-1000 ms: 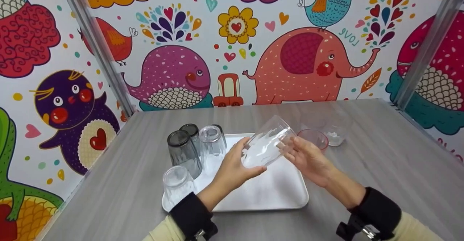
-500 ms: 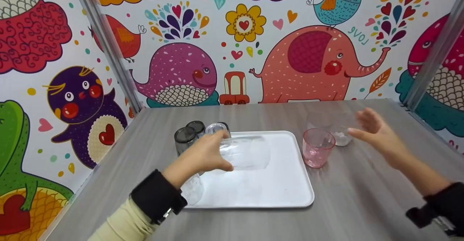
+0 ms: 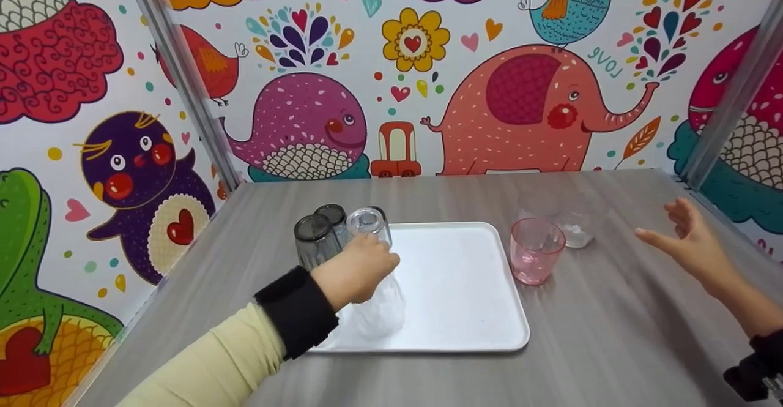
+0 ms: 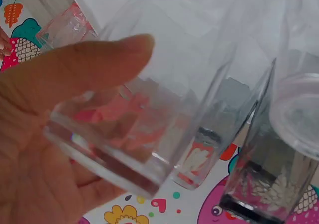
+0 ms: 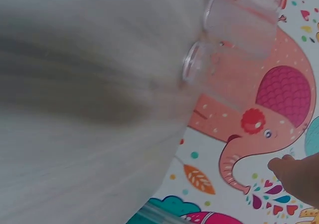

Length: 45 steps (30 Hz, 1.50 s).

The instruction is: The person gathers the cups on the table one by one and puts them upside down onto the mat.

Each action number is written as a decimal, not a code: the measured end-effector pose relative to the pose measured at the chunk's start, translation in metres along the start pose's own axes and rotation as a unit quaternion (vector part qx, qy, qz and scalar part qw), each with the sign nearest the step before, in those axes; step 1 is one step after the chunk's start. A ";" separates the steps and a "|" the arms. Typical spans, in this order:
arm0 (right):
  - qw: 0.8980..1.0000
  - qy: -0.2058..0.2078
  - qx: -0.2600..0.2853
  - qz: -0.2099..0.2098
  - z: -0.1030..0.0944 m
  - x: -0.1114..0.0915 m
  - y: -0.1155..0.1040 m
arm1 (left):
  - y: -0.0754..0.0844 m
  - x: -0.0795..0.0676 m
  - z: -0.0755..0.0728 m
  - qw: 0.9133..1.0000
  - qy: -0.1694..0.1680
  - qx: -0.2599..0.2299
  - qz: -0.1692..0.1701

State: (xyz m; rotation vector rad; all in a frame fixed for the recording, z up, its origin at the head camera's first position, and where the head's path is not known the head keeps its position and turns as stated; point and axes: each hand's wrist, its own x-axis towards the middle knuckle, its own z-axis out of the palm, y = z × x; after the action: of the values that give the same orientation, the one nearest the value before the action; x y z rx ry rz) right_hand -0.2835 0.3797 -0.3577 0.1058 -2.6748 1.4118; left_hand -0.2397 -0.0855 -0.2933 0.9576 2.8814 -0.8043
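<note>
A clear drinking glass point(image 3: 382, 316) is gripped from above in my left hand point(image 3: 359, 269), base up and mouth toward the white tray point(image 3: 462, 291). In the left wrist view, the thumb and fingers lie around the glass point(image 4: 149, 114) close to its thick base. Whether its rim touches the tray cannot be told. Just behind this hand stand grey glasses point(image 3: 315, 235) and a clear glass point(image 3: 367, 216), all upside down. My right hand point(image 3: 703, 249) hovers over the table to the right, holding nothing, fingers apart from the thumb.
Right of the tray, a pink glass point(image 3: 537, 254) stands upright on the grey table point(image 3: 587, 321). Behind it are clear glasses point(image 3: 575, 231), hard to make out. A patterned wall point(image 3: 397, 101) closes off the back, with metal posts point(image 3: 183, 82) at the corners.
Both hands held the clear glass at first; the right let go and moved away to the right. The left hand turned the glass upside down and lowered it toward the tray's left front.
</note>
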 end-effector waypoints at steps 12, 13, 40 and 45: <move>0.997 0.057 -0.037 0.039 -0.004 0.003 0.017 | 0.002 0.006 0.010 0.996 -0.004 0.088 0.023; 0.997 0.059 -0.038 0.037 -0.004 0.003 0.017 | 0.001 0.006 0.011 0.996 -0.009 0.086 0.023; 0.998 -0.030 -0.040 0.029 0.017 0.029 0.016 | -0.006 -0.009 -0.008 0.919 0.205 -0.329 0.070; 0.996 -0.053 -0.044 0.050 0.034 0.048 0.015 | 0.023 -0.008 -0.001 0.864 0.306 -0.397 0.044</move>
State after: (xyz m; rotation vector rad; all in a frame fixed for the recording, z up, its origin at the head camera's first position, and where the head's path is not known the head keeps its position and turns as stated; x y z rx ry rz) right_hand -0.3350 0.3594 -0.3830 0.0401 -2.8614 1.3494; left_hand -0.2200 -0.0737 -0.3019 1.3292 3.0631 0.8194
